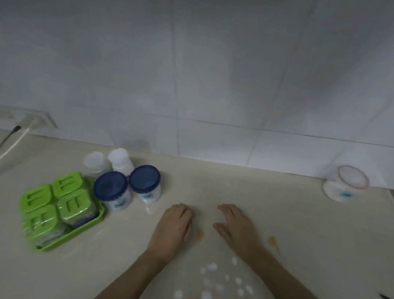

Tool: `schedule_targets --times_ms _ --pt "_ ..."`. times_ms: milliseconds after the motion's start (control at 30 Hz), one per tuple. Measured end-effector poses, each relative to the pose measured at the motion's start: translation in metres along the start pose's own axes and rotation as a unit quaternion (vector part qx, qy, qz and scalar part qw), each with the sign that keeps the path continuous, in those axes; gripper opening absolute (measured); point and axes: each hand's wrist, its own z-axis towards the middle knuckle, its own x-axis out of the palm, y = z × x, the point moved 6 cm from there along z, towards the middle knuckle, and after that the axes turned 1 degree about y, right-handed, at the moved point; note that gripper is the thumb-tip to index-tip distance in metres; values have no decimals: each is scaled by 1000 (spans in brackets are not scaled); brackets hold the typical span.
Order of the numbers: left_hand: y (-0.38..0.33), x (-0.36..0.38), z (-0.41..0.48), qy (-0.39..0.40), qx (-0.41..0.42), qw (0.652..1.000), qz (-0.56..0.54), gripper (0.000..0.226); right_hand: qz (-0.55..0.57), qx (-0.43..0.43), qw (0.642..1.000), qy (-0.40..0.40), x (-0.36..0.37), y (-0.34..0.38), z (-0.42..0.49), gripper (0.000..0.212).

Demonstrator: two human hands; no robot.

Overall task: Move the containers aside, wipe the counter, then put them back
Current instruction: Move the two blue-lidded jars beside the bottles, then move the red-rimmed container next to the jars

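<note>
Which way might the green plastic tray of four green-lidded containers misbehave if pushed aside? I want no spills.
The green plastic tray would probably slide in one piece, since its low rim rings the four green-lidded containers. The smooth beige counter suggests little drag. Lifted by one edge, the containers might shift; their weight cannot be judged.

Dim grey-white tiled wall (225, 66) carries a socket (26, 116).

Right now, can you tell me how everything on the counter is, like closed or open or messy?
Left hand: empty, palm down over the counter.
Right hand: empty, fingers spread.
Blue-lidded jars: two, upright, lids on.
White bottles: two, upright, capped.
Green tray: holds four boxes, green lids shut.
Pink-rimmed container: tipped toward the camera, by the wall.
Counter: dirty, white bits and orange smears.
Wall socket: cords plugged in.
</note>
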Motion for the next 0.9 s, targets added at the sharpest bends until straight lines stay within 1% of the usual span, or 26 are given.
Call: schedule_targets --times_ms 67,167,233,333,433,533,600,633,700,733,800,833,900 --pt "-40 35 12 45 15 999 -3 15 -1 47 999 -17 -24 -47 -37 62" --pt "-99 78 35 103 51 993 -11 24 6 137 989 -57 -62 -121 -87 54" --pt "-136 102 54 117 78 990 -9 31 3 188 979 -76 -86 -169 -118 45" --pt "-186 127 84 129 104 986 -23 31 -12 221 969 -112 -119 -227 -143 41" --pt "-233 147 112 143 123 981 -43 34 -45 216 970 -107 -150 -266 -142 44" --pt "-265 165 136 139 135 981 -29 35 -112 139 981 -73 -167 -281 -123 46" --pt "-273 181 152 150 134 980 4 39 -139 96 982 -79 -175 -288 -107 51" --pt "-272 192 159 157 126 979 28 44 -140 87 982 -91 -181 -292 -98 53" --pt "-264 210 167 182 111 974 82 52 -136 89 979 -120 -191 -299 -80 59" --pt "-262 218 167 200 100 970 93 57 -142 94 976 -133 -195 -303 -71 62" --pt "-260 226 167 212 91 969 84 66 -157 108 969 -158 -202 -312 -54 69" --pt "-260 228 166 210 86 971 79 69 -144 124 968 -162 -203 -318 -47 74" --pt "-260 228 165 192 82 975 83 72 -83 174 970 -145 -196 -335 -35 83"
